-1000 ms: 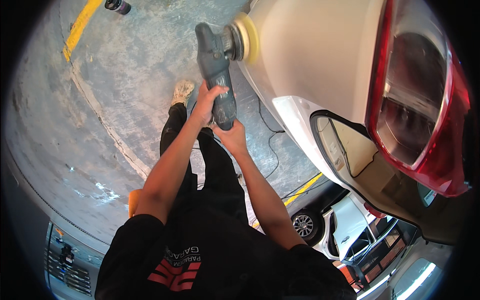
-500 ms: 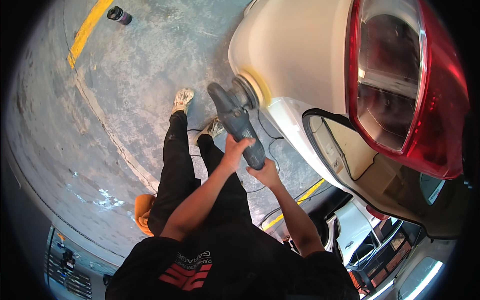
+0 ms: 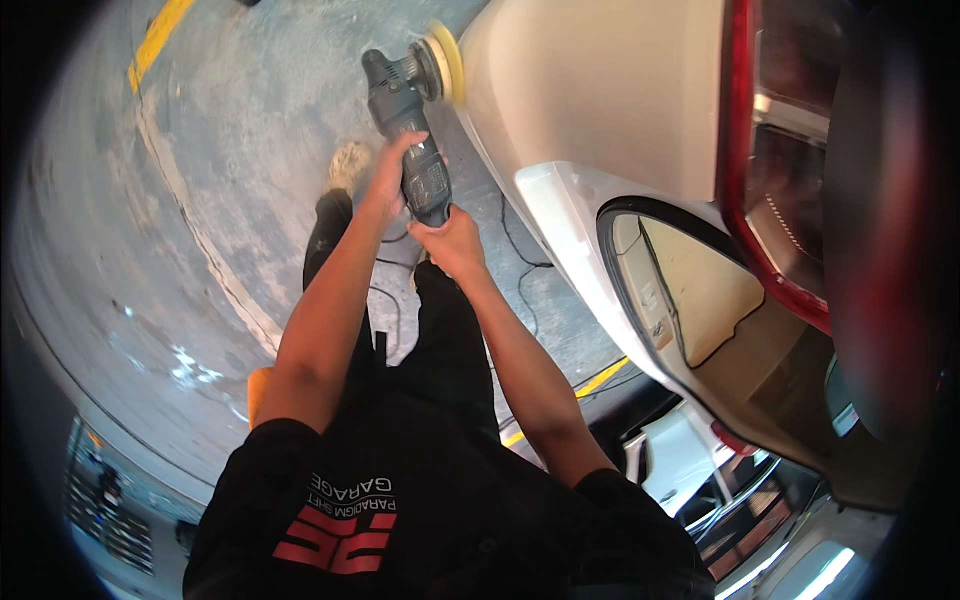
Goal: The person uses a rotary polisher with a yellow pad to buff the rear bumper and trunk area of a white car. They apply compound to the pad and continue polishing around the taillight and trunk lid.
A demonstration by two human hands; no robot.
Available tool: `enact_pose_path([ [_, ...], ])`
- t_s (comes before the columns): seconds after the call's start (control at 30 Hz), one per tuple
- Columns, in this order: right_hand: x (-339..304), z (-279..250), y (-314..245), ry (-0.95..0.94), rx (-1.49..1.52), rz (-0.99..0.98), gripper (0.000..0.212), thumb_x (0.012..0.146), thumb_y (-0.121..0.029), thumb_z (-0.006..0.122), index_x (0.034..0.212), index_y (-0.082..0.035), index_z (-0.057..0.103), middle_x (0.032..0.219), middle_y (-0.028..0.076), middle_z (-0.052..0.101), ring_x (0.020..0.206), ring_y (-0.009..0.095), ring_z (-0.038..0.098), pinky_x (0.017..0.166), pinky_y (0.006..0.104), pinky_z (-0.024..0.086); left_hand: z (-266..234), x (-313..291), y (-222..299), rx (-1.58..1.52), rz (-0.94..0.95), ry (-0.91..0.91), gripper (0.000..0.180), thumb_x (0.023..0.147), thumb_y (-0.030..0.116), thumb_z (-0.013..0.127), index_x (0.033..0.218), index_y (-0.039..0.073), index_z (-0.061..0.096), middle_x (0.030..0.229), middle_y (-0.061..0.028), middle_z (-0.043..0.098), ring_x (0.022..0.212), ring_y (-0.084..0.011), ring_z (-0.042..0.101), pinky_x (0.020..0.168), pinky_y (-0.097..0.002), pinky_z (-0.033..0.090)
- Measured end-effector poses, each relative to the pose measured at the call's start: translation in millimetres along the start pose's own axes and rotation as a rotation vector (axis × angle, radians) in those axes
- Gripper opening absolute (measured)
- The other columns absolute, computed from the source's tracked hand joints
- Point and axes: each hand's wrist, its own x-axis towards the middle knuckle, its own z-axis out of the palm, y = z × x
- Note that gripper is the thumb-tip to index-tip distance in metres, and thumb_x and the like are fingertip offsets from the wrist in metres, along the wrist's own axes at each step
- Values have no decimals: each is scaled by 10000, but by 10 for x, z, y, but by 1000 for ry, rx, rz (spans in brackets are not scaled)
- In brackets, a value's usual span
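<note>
A dark grey power polisher point(image 3: 393, 104) is held out in front of me by both hands. My left hand point(image 3: 396, 172) is wrapped round the middle of its body, thumb lying over the top. Further back, my right hand point(image 3: 453, 240) grips the rear end of the handle. The round yellow foam pad point(image 3: 452, 62) stands on edge, facing the pale, light-coloured body panel point(image 3: 590, 95) of a car. Pad and panel edge meet in the picture, but I cannot tell whether they touch. My fingers' undersides are hidden by the tool.
A red tail light point(image 3: 737, 130) and a car window point(image 3: 690, 290) are on the right. Black cable point(image 3: 520, 262) trails over the concrete floor point(image 3: 240, 130) near my feet. Something orange point(image 3: 259, 392) is beside my left leg. Another white car point(image 3: 680, 455) stands at lower right.
Both hands have carried the polisher away from me and to the left, along the panel to its far end. My arms are stretched further out, and the view has shifted.
</note>
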Motion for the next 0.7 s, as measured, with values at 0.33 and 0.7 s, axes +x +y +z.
enact_pose_path([
  [0.33,-536,-657,1730,-137,-93,61,371,788,-262,844,929,25,655,621,58,635,480,152,616,444,335,479,4,-262,-2236,-231,-60,84,413,897,380,727,1102,37,623,914,-135,730,826,-249,744,781,-404,619],
  [0.7,-490,-728,2276,-120,-210,26,467,758,-311,814,1026,56,701,817,245,742,803,364,773,700,446,572,-37,-163,-2714,-306,-43,103,387,902,353,776,1104,74,599,913,-123,717,793,-244,744,729,-414,630],
])
